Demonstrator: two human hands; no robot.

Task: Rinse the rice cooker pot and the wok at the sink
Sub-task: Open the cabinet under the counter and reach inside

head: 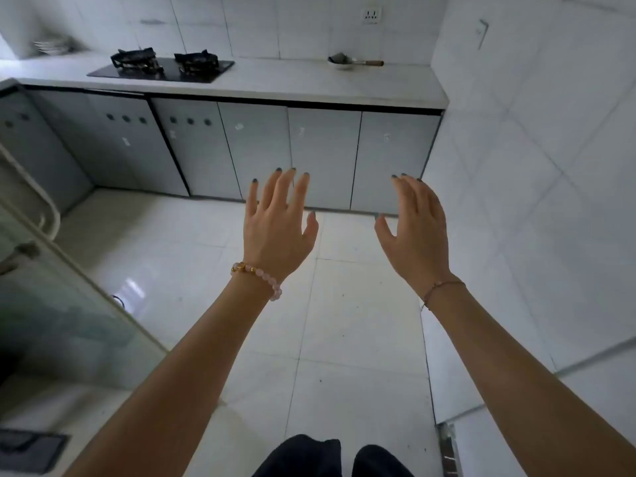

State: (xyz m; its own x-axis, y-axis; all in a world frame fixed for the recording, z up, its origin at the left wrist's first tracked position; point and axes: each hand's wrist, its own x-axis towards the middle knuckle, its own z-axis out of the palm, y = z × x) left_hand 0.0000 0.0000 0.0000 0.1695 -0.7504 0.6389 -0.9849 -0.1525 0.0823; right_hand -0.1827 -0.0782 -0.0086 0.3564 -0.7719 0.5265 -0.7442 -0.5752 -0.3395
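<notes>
Far across the kitchen, on the right end of a pale, smooth bench [309, 87], close to the tiled corner: the wok [339, 62], small and round-bowled, grey metal, with a straight wooden handle pointing right; something grey inside it, too small to make out. Further left on the same bench: a flat black glass hob [161, 72] with two dark pan supports, and at the far left end a stack of pale plates [51, 46]. Under the bench edge, a dark strip and a row of flat, matte grey cabinet doors [254, 149], some of them with a line of round holes. In the near middle, raised in the air over the floor and touching nothing: left hand [275, 232], back up, fingers [303, 191] straight and spread apart; right hand [418, 235], turned edge-on, fingers straight and close together, thumb out to the side. Dark polish on the nails. Round pink and gold beads of a bracelet [258, 278] on the left wrist, a thin cord [444, 287] on the right. Below, glossy white square floor tiles [361, 304] with thin grout lines, a wide stretch between hands and cabinet doors, hemmed by a tiled wall [533, 166] on the right and a greenish glass panel [69, 304] on the near left.
</notes>
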